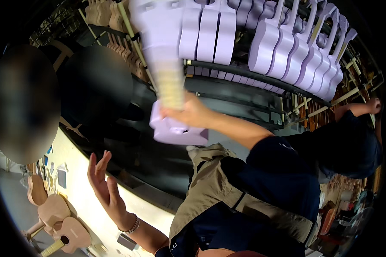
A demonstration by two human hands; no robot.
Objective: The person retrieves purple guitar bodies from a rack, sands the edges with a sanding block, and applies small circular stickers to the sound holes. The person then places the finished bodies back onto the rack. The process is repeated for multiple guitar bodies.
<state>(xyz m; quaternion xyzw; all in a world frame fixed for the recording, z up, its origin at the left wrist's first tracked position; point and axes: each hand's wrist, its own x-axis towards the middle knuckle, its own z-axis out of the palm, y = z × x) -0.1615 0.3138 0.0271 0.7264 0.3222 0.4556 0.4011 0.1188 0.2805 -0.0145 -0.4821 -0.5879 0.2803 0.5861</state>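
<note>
My right hand (191, 112) is wrapped around the neck of a pale purple guitar, smeared by motion. Its large purple headstock (158, 30) rises toward the top of the view, and a yellowish strip (170, 88) runs along the neck. Below my fist shows the guitar's purple body (180, 132), foreshortened. My left hand (105, 186), with a beaded bracelet at the wrist, is raised above a pale worktop (146, 210). Its fingers are stretched out and apart, and nothing is in it.
A dark-railed rack (244, 73) ahead holds rows of purple guitars (283, 51). Bare wooden guitars (70, 233) lie at lower left, others (126, 53) hang at upper left. A person in dark clothes (351, 145) bends at the right. Two blurred patches cover the left.
</note>
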